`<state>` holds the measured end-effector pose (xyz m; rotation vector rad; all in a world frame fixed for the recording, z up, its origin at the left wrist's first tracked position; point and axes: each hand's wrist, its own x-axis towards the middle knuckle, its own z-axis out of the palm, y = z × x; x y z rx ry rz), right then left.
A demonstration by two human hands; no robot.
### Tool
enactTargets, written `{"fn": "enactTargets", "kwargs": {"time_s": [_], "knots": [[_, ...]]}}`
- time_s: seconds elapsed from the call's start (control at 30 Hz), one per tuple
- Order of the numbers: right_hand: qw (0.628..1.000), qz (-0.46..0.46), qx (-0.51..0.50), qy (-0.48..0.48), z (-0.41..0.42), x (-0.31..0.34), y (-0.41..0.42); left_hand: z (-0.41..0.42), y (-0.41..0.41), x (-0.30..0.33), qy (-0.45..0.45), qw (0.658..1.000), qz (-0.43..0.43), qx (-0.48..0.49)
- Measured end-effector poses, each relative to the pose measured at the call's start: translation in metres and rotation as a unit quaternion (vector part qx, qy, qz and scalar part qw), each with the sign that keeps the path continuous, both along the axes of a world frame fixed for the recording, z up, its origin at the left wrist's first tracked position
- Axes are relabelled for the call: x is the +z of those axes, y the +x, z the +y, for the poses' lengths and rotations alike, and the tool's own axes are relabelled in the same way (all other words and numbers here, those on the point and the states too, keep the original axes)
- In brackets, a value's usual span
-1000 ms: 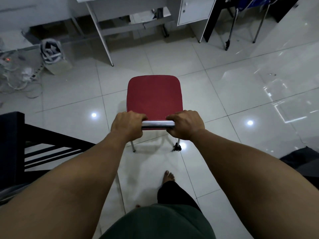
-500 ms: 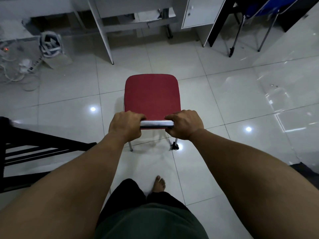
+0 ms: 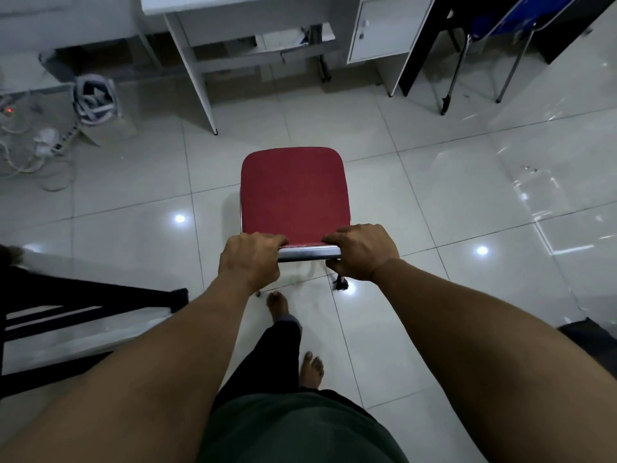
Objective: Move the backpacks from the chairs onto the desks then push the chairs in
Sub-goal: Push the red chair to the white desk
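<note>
A chair with a red seat and a chrome back rail stands on the tiled floor in the middle of the view, facing a white desk at the top. My left hand grips the left end of the rail. My right hand grips its right end. The seat is bare; no backpack is in view. The desk top is mostly cut off by the frame's upper edge.
A white cabinet sits under the desk at the right. A blue chair stands at top right. A bag and a tangle of cables lie at left. A black frame stands close at my left.
The chair and both hands have moved forward towards the white desk, and I have stepped after it. The desk legs and cabinet now look nearer.
</note>
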<state>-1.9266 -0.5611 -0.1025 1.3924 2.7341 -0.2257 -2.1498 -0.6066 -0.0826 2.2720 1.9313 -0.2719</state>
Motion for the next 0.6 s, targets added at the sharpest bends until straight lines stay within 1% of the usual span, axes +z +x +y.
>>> {"fn": "enactTargets", "kwargs": {"time_s": [0.33,0.6], "knots": [[1.000,-0.009,-0.007,-0.004,0.070,0.002,-0.011,0.069,-0.010,-0.006,0.001,1.000,-0.011,0.000],[1.000,-0.005,-0.013,0.000,0.143,0.003,-0.026,0.141,-0.025,-0.009,0.014,1.000,-0.005,-0.003]]}}
